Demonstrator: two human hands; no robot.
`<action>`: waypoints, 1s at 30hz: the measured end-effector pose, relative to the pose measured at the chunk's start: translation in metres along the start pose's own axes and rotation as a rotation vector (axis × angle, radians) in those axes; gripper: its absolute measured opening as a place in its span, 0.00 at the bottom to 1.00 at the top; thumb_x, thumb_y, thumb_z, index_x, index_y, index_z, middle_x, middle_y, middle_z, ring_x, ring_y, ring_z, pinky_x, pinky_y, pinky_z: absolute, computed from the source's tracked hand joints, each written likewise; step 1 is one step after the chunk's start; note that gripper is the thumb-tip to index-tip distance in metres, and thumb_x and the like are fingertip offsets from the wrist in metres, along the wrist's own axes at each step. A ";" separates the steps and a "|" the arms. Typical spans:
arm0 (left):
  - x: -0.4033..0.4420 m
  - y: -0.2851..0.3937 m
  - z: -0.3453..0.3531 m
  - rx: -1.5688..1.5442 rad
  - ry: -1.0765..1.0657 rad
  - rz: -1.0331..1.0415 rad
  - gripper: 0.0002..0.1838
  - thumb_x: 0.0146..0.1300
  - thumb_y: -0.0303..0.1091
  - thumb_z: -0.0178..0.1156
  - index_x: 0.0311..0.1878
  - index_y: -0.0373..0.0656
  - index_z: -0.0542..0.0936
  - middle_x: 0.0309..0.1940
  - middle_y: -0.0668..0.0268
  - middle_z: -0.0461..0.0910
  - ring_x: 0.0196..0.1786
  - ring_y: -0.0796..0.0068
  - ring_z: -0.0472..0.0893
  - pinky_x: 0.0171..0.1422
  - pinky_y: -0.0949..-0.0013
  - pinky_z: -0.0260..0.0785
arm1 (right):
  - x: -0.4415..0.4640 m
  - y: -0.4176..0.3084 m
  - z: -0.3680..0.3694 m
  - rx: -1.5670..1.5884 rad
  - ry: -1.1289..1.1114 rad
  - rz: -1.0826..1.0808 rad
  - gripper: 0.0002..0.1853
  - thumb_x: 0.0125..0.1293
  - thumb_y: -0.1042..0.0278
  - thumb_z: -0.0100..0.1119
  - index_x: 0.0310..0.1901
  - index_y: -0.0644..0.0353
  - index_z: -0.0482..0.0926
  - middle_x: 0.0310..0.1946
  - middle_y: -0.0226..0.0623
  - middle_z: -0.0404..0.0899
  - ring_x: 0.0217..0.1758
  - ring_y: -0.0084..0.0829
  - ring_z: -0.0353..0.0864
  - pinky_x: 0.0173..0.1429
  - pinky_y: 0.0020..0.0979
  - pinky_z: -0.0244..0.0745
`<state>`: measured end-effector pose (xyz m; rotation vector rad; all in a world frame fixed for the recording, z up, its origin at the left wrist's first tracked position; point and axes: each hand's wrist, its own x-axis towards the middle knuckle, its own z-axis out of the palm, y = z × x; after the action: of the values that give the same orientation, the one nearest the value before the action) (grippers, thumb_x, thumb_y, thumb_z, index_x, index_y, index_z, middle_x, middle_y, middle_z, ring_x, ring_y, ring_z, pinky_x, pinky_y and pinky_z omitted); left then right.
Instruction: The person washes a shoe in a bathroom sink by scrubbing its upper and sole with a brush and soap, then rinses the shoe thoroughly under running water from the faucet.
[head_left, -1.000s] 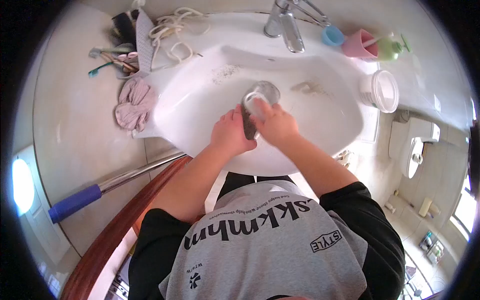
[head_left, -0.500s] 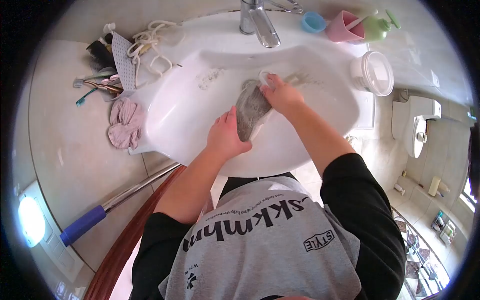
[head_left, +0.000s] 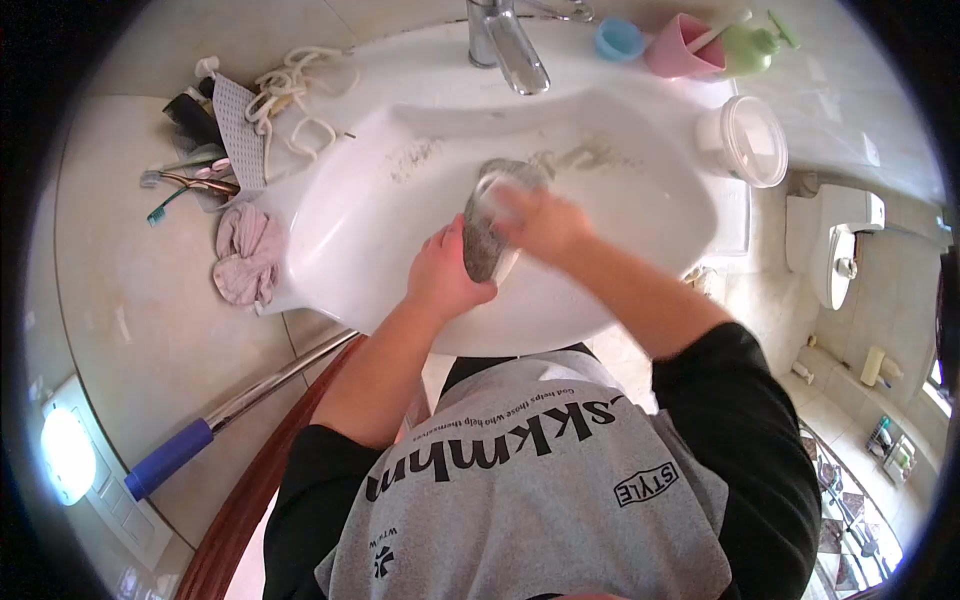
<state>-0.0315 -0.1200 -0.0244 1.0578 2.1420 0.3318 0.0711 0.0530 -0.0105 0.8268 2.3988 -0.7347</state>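
Note:
A grey shoe with a pale edge is held at a slant over the white sink basin. My left hand grips its near end, with the thumb below and the fingers along its left side. Over the shoe's upper part, my right hand is smeared by motion. It is closed on a whitish scrub brush, which is partly hidden by the fingers and blurred against the shoe. Dark specks of dirt and murky wet patches mark the basin's back slope.
A chrome faucet overhangs the back. White shoelaces, toothbrushes and a pink cloth lie on the left. Along the right stand a blue cup, a pink cup, a green pump bottle and a white tub.
My right hand has moved with the brush from the shoe's far end toward me and left along it. My left hand keeps its grip on the shoe, nearly in place.

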 end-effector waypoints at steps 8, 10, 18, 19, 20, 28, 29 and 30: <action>0.007 -0.002 -0.002 -0.018 -0.020 0.002 0.60 0.39 0.46 0.75 0.76 0.35 0.57 0.66 0.47 0.70 0.68 0.49 0.71 0.72 0.55 0.66 | -0.001 -0.012 0.013 0.004 0.070 0.024 0.31 0.71 0.40 0.51 0.72 0.36 0.61 0.63 0.51 0.74 0.59 0.51 0.81 0.60 0.48 0.78; 0.008 -0.006 0.002 -0.032 -0.050 0.004 0.60 0.39 0.47 0.74 0.75 0.34 0.57 0.66 0.48 0.70 0.68 0.49 0.70 0.72 0.55 0.65 | -0.008 -0.014 0.014 -0.048 0.013 -0.082 0.31 0.71 0.40 0.50 0.72 0.36 0.60 0.63 0.52 0.73 0.60 0.51 0.80 0.60 0.50 0.78; 0.007 -0.005 0.005 0.001 0.027 0.067 0.59 0.39 0.47 0.74 0.75 0.34 0.58 0.65 0.48 0.71 0.67 0.50 0.71 0.73 0.55 0.65 | 0.016 0.001 -0.010 0.139 0.066 0.125 0.30 0.71 0.43 0.51 0.71 0.39 0.63 0.59 0.53 0.76 0.60 0.51 0.80 0.61 0.49 0.77; 0.011 -0.005 0.004 0.000 0.034 0.071 0.59 0.39 0.47 0.74 0.75 0.34 0.58 0.65 0.48 0.71 0.67 0.50 0.71 0.73 0.55 0.65 | 0.000 -0.019 0.002 0.056 0.053 0.080 0.30 0.70 0.43 0.52 0.71 0.38 0.63 0.61 0.54 0.74 0.61 0.54 0.79 0.63 0.48 0.76; 0.013 -0.008 0.005 -0.047 -0.029 0.043 0.59 0.39 0.48 0.74 0.75 0.34 0.57 0.65 0.48 0.71 0.68 0.50 0.71 0.73 0.55 0.64 | -0.017 -0.030 0.013 0.063 -0.004 0.021 0.31 0.69 0.40 0.53 0.72 0.36 0.63 0.62 0.54 0.73 0.61 0.54 0.79 0.64 0.49 0.75; 0.008 -0.011 0.011 0.016 0.071 0.086 0.59 0.39 0.45 0.76 0.75 0.37 0.58 0.65 0.48 0.71 0.67 0.49 0.71 0.73 0.55 0.64 | 0.046 0.026 -0.016 0.131 0.167 0.231 0.29 0.72 0.42 0.50 0.71 0.37 0.62 0.54 0.54 0.78 0.58 0.55 0.81 0.58 0.49 0.79; 0.008 -0.012 0.011 0.019 0.069 0.087 0.59 0.39 0.45 0.76 0.75 0.36 0.58 0.65 0.48 0.71 0.67 0.49 0.71 0.73 0.55 0.64 | 0.041 0.021 -0.010 0.133 0.164 0.233 0.29 0.72 0.42 0.50 0.71 0.37 0.62 0.54 0.54 0.78 0.58 0.55 0.81 0.58 0.49 0.79; 0.009 -0.012 0.012 0.018 0.071 0.088 0.59 0.38 0.45 0.76 0.75 0.36 0.58 0.64 0.47 0.71 0.67 0.49 0.71 0.73 0.54 0.65 | 0.033 0.012 0.001 0.135 0.165 0.193 0.29 0.72 0.42 0.50 0.71 0.37 0.61 0.54 0.54 0.78 0.58 0.55 0.81 0.58 0.49 0.79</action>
<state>-0.0337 -0.1215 -0.0431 1.1694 2.1684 0.3975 0.0559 0.0737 -0.0347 1.1983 2.3867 -0.7847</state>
